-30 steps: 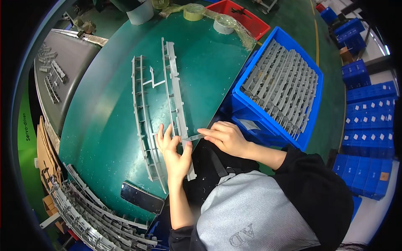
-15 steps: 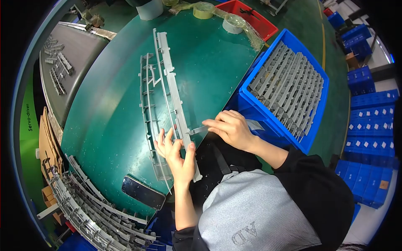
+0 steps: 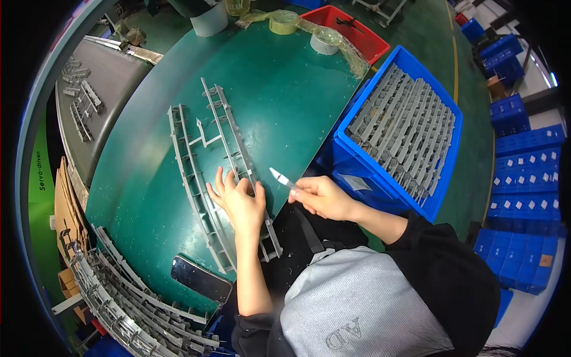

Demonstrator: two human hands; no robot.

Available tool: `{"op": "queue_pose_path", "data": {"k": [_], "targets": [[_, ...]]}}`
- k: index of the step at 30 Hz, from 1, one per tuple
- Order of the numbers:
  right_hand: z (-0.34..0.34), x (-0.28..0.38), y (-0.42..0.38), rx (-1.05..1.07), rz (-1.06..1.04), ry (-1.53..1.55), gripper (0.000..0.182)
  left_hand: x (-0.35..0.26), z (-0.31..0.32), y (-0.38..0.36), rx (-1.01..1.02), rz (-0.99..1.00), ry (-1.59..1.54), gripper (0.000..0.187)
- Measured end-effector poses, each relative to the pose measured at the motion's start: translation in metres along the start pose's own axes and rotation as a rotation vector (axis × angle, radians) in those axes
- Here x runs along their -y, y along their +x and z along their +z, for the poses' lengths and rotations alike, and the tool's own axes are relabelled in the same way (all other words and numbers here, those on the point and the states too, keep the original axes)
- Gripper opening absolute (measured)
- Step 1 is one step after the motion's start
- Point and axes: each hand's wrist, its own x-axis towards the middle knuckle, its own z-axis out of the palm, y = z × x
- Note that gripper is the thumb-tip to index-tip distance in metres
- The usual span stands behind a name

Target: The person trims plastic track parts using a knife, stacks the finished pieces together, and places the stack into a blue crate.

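Note:
Long grey plastic strips joined by thin crosspieces form a frame-like part (image 3: 190,172) on the green table (image 3: 148,196). My left hand (image 3: 241,202) is over the right-hand strip, its thumb and a finger pinching that strip, the other fingers spread toward the gap. In my right hand (image 3: 324,197) is a small knife (image 3: 279,177) with a pale pointed blade, held between thumb and fingers. The blade points up and left, just right of the strip and apart from it.
A blue crate (image 3: 410,131) full of grey parts stands at the right. More grey parts (image 3: 131,297) are stacked at the lower left, near a phone (image 3: 202,278). Tape rolls (image 3: 283,24) and a red bin (image 3: 351,35) are at the far edge; a conveyor (image 3: 113,77) is at left.
The grey part has turned and come down flatter on the table, its two strips now more spread. My right hand has drawn the knife away from the strip, and the blade now shows.

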Motion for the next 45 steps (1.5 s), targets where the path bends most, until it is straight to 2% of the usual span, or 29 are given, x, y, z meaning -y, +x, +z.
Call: {"op": "queue_pose_path", "data": {"k": [2, 7, 11, 13, 14, 16, 17, 22, 26, 28, 29, 31, 32, 36, 37, 39, 41, 42, 45], "targets": [[0.003, 0.002, 0.001, 0.039, -0.002, -0.036, 0.02, -0.004, -0.003, 0.0, 0.037, 0.015, -0.025, 0.015], [0.008, 0.025, 0.006, 0.264, 0.105, 0.008, 0.016, -0.03, -0.044, -0.006, -0.147, 0.038, -0.105, 0.017], [0.011, 0.018, 0.006, 0.172, -0.4, -0.379, 0.011, -0.034, -0.053, -0.01, -0.268, 0.017, -0.114, 0.018], [0.013, 0.004, 0.017, -0.257, -1.027, -0.876, 0.007, -0.034, -0.054, -0.012, -0.293, 0.017, -0.085, 0.019], [0.009, 0.002, 0.015, -0.254, -1.027, -0.873, 0.007, -0.033, -0.054, -0.012, -0.31, 0.029, -0.058, 0.019], [-0.001, 0.015, 0.009, -0.531, -0.809, -0.656, 0.006, -0.033, -0.054, -0.013, -0.338, 0.038, -0.019, 0.019], [0.001, 0.015, 0.008, -0.531, -0.803, -0.655, 0.006, -0.033, -0.053, -0.012, -0.346, 0.041, -0.006, 0.019], [0.009, 0.012, 0.001, -0.377, -0.652, -0.508, 0.008, -0.027, -0.05, -0.004, -0.283, -0.051, 0.038, 0.01], [0.009, -0.002, 0.003, -0.186, -0.359, -0.319, 0.009, 0.024, -0.04, -0.011, 0.078, -0.188, -0.301, 0.008], [0.004, -0.002, 0.004, -0.197, -0.35, -0.354, 0.009, 0.035, -0.062, -0.019, -0.037, -0.141, -0.319, 0.017], [0.0, -0.003, 0.003, -0.206, -0.334, -0.396, 0.009, 0.044, -0.068, -0.026, -0.028, -0.135, -0.314, 0.017], [-0.006, -0.006, 0.003, -0.218, -0.297, -0.479, 0.01, 0.058, -0.076, -0.039, -0.296, -0.422, -0.102, 0.022], [-0.006, -0.007, 0.005, -0.22, -0.295, -0.469, 0.01, 0.063, -0.075, -0.043, -0.29, -0.418, -0.095, 0.022], [-0.004, -0.011, 0.018, -0.172, -0.28, -0.447, 0.007, 0.078, -0.07, -0.062, 0.229, -0.816, -0.484, 0.026], [0.003, -0.01, 0.017, -0.124, -0.278, -0.467, 0.008, 0.075, -0.072, -0.064, 0.223, -0.83, -0.472, 0.026], [0.022, -0.006, 0.01, -0.064, -0.273, -0.473, 0.01, 0.055, -0.066, -0.057, -0.05, -0.673, -0.719, 0.027], [0.044, 0.001, 0.0, 0.174, -0.302, -0.501, 0.017, 0.033, -0.066, -0.048, -0.318, -0.477, -0.953, 0.03], [0.052, 0.0, 0.001, 0.177, -0.304, -0.496, 0.017, 0.027, -0.07, -0.046, -0.319, -0.477, -0.948, 0.03], [0.073, 0.002, 0.006, 0.043, -0.535, -0.497, 0.02, 0.008, -0.084, -0.041, -0.376, -0.383, -0.994, 0.028]]}}
